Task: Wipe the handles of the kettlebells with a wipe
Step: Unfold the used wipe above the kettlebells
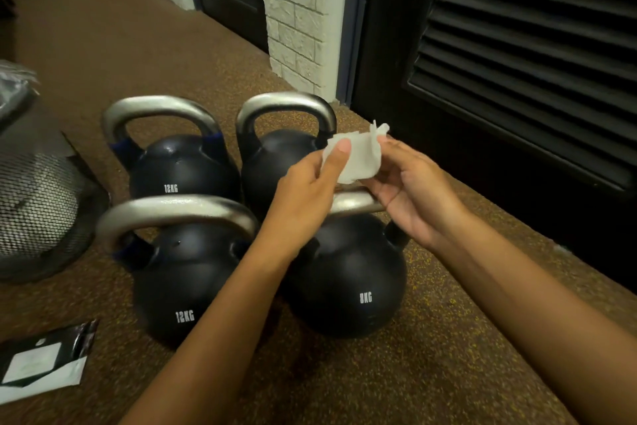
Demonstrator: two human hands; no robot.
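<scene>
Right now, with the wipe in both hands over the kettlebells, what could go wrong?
The wipe is small and only pinched by the left hand and right hand, so it may slip or cover little of the 8KG kettlebell's handle. Its neighbours stand close, so knuckles could knock the rear right kettlebell while rubbing. The torn packet lies loose on the floor, possibly underfoot.
</scene>
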